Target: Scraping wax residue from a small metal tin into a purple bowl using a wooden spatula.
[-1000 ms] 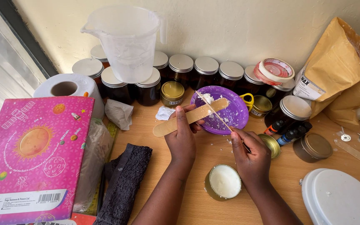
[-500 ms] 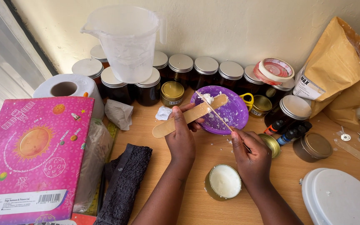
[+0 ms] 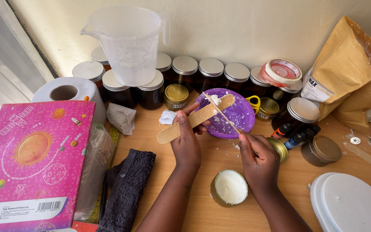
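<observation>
I see my left hand (image 3: pixel 186 144) gripping a flat wooden spatula (image 3: pixel 196 119), its long axis running lower-left to upper-right, the waxy tip over the purple plate (image 3: pixel 243 116). My right hand (image 3: pixel 258 157) pinches a thin stick (image 3: pixel 221 113) slanting up-left across that tip. A filled tin (image 3: pixel 230 187) sits on the bench (image 3: pixel 288 180) between my wrists.

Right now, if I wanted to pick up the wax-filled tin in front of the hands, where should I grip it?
Grip the tin across its round side wall, coming straight down from above. It stands upright and open, filled with white wax, so avoid the top surface. The left hand and right hand sit just behind it; the near side is free.
</observation>
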